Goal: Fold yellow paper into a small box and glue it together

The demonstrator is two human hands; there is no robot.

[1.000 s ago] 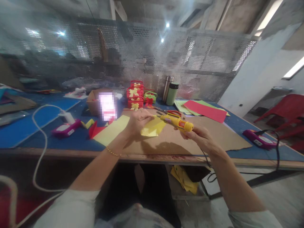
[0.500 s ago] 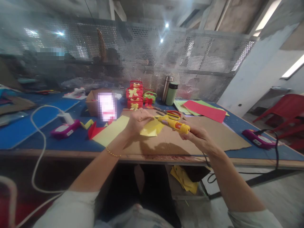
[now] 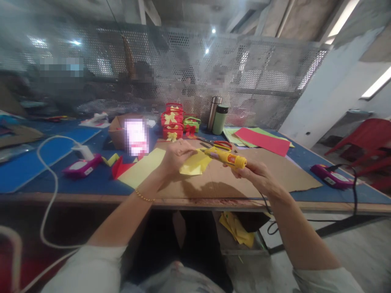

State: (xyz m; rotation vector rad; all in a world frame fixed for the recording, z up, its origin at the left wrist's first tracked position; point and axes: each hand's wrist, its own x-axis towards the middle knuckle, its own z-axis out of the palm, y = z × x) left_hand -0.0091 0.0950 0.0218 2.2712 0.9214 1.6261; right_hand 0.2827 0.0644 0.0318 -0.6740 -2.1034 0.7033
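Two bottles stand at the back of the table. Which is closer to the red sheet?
The green bottle, which stands right of the silver bottle and partly covers it in this view.

The right hand (image 3: 255, 174) has drawn the yellow glue gun (image 3: 226, 158) slightly rightward.

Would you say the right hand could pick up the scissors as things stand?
Probably not without freeing its grip: the right hand is holding the yellow glue gun. The scissors lie close by, just beyond the gun, with their handles mostly uncovered.
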